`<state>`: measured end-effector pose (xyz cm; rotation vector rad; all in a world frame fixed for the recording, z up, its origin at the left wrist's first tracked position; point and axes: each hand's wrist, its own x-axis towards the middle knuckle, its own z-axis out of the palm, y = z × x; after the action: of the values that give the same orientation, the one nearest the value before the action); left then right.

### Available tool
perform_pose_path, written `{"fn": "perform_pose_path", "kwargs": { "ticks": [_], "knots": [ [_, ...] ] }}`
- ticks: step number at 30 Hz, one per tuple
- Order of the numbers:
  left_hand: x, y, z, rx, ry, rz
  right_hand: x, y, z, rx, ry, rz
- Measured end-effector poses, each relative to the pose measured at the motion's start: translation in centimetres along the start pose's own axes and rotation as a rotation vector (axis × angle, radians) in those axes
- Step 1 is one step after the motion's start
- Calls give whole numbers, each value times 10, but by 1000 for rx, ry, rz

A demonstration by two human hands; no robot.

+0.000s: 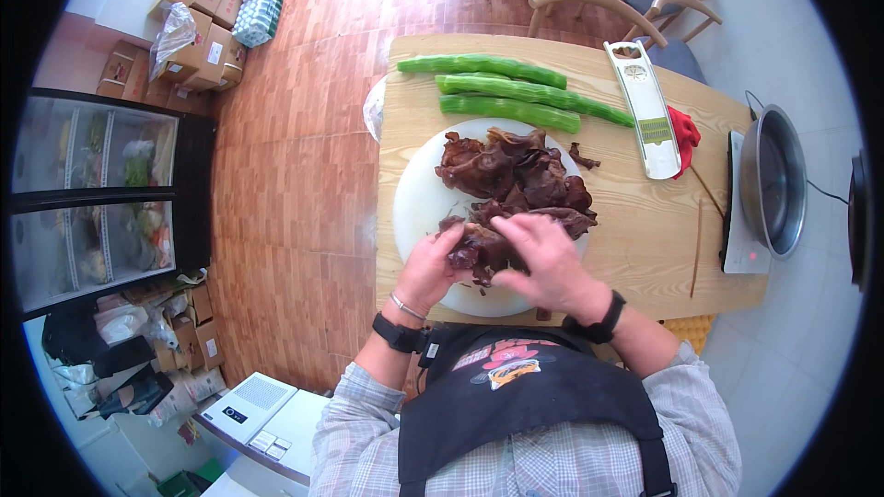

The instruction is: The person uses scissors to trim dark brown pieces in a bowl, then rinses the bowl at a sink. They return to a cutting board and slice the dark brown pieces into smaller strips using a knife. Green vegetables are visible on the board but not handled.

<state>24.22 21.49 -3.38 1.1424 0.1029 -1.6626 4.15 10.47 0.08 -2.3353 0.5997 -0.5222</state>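
Toward the near left corner of the tabletop (645, 248), over a white board (419, 195), dark fungus (481, 247) is pinched by the left hand (431, 269), seemingly for tearing; the half-spread right hand (552, 264) must next be closed.

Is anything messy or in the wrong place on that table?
Yes, a little: one dark brown scrap lies mostly off the round white board, on the wooden table, while most of the frilly pile sits on it.

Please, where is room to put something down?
Bare table lies between the round board and the thin sticks, nearer the person than the slicer. The board's left edge is bare. Crowded: the board's middle, under brown pieces and both hands; beyond, green stalks.
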Motion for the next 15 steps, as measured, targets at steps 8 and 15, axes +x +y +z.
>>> {"fn": "perform_pose_path", "kwargs": {
  "ticks": [8,15],
  "knots": [
    [-4,-4,-10,151,-192,96,-6,27,27,318,-81,224],
    [-2,-7,-10,146,-168,58,-5,11,25,197,-69,164]
  ]
}}
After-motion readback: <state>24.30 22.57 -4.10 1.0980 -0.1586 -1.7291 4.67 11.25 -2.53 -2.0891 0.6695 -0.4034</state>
